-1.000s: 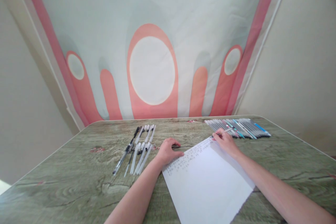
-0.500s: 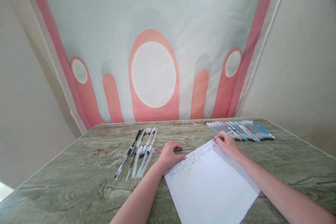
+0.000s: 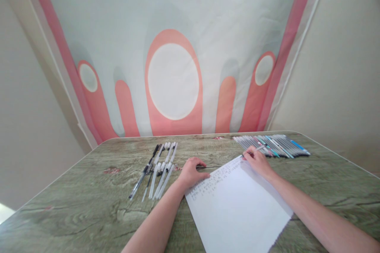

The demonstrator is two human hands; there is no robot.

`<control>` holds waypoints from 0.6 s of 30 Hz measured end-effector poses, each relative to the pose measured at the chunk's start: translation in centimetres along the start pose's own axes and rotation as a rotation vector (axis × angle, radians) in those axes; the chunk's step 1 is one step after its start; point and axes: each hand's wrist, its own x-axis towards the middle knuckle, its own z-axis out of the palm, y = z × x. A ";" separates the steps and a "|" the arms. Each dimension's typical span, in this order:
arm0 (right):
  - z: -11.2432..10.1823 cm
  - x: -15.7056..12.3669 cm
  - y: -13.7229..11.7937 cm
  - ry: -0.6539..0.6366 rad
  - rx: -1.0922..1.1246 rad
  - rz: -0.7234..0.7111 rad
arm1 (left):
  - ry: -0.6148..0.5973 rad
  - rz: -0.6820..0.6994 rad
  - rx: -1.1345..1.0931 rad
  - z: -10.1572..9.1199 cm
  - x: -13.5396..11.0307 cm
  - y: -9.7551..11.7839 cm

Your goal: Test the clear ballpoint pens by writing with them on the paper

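Note:
A white sheet of paper [image 3: 240, 209] lies at a slant on the table, with rows of small dark handwriting along its upper left part. My right hand [image 3: 257, 162] pinches a pen [image 3: 261, 147] near the sheet's top corner; the tip is hard to make out at the paper. My left hand [image 3: 192, 173] rests at the sheet's upper left edge, thumb on the paper and fingers curved apart from it, holding nothing. To its left lie several pens with clear barrels and white or black caps [image 3: 162, 180], and a longer black-and-clear pen [image 3: 137, 185].
A neat row of many pens [image 3: 279, 146], mostly grey with some teal, red and blue ones, lies beyond my right hand. The wood-patterned table [image 3: 89, 201] ends at a far edge before a pink and pale green backdrop [image 3: 175, 126].
The view has shifted very slightly. My right hand stays at the top corner with the pen, and my left hand keeps its place on the paper's edge.

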 end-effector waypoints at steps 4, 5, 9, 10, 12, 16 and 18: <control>-0.1 -0.1 0.1 0.009 0.014 0.014 | -0.006 0.004 0.003 -0.1 0.0 0.2; -0.1 -0.1 0.1 0.010 0.011 0.012 | -0.006 0.004 0.003 -0.1 0.0 0.2; 0.1 -0.1 0.2 0.002 -0.014 -0.007 | -0.001 -0.003 0.006 -0.1 0.0 0.2; 0.1 0.0 0.3 0.002 -0.022 -0.011 | 0.000 -0.004 0.005 -0.1 0.0 0.2; 0.2 0.0 0.3 0.010 -0.035 -0.016 | 0.000 -0.002 0.002 -0.1 0.0 0.2; 0.2 0.0 0.4 0.012 -0.043 -0.020 | -0.006 -0.004 -0.002 0.0 0.0 0.0; 0.2 0.1 0.4 0.008 -0.042 -0.023 | 0.001 -0.008 -0.003 0.1 0.0 -0.2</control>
